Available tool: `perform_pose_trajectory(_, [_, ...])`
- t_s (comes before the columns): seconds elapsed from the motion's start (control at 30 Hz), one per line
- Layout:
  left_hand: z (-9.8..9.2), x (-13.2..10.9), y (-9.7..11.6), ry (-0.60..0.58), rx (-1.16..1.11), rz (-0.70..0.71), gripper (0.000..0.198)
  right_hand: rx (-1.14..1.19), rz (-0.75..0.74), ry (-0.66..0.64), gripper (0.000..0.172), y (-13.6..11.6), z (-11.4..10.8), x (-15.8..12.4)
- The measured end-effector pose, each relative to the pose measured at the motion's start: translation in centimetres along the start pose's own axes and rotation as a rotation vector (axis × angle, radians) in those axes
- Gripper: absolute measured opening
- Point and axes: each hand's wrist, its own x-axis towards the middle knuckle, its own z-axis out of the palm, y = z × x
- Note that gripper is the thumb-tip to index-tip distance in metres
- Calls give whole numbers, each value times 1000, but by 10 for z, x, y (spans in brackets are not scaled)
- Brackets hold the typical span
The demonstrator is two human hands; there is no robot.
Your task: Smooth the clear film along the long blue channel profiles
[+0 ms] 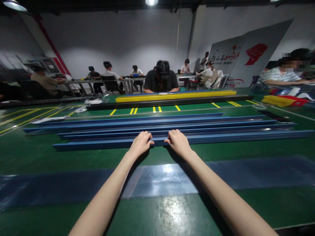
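Both my hands reach forward to the nearest of several long blue strips (221, 137), which look like channel profiles laid crosswise on a green table. My left hand (142, 142) curls over its upper edge, thumb on the near face. A short way to the right, my right hand (177, 141) grips the same strip with its thumb in front. The fingertips of both hands are hidden behind the edge. Below my hands a long clear plastic sheet (162, 180) lies flat across the table, under my forearms.
More blue strips (147, 121) lie behind. Farther back are a yellow strip (177, 96) and a black strip (147, 104). A yellow tray (277, 101) stands at the right. A person in a dark shirt (161, 80) sits opposite, head bent down; other people sit beyond.
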Motion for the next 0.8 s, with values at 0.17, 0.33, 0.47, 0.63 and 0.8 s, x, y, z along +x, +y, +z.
perform_pose_trajectory(0.17, [-1, 1, -5, -11, 36, 35, 5, 37, -49, -38, 9, 22, -2, -6])
perform_pose_trajectory(0.33, [-9, -1, -17, -26, 115, -13, 6, 55, -27, -32, 9, 48, 0, -14])
perform_pose_trajectory(0.47, [-13, -6, -29, -3, 159, -60, 9, 78, -22, -3, 8, 58, 4, -15])
perform_pose_trajectory(0.63, [-11, -10, -34, 53, 88, -72, 18, 78, -20, 7, 8, 66, 3, -10])
perform_pose_trajectory(0.8, [-3, -6, -37, 195, 100, -27, 31, 1, -10, 90, 46, 82, -1, -4])
